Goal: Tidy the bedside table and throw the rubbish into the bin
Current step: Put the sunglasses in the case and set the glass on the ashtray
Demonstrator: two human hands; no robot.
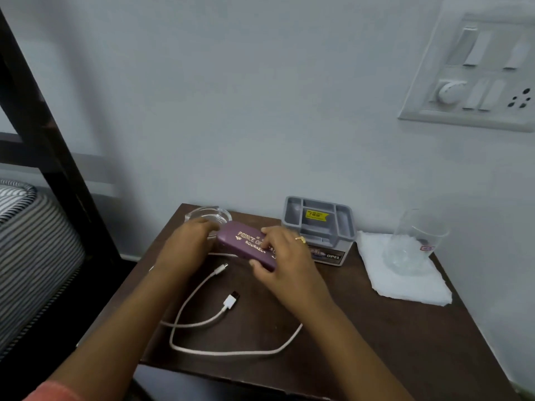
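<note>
A purple case (pixel 244 241) with gold lettering is held just above the dark brown bedside table (pixel 362 337). My left hand (pixel 188 244) grips its left end and my right hand (pixel 282 256) grips its right end, thumb under the front edge. A white charging cable (pixel 202 322) lies in loose loops on the table below my hands, both plugs free. A crumpled white tissue (pixel 405 279) lies at the right with an empty clear glass (pixel 414 244) standing on it.
A grey plastic organiser box (pixel 318 224) stands at the back by the wall. A clear glass ashtray (pixel 208 214) sits behind my left hand. A striped mattress (pixel 34 241) and dark bed frame (pixel 43 134) are at the left. A switchboard (pixel 477 70) is on the wall.
</note>
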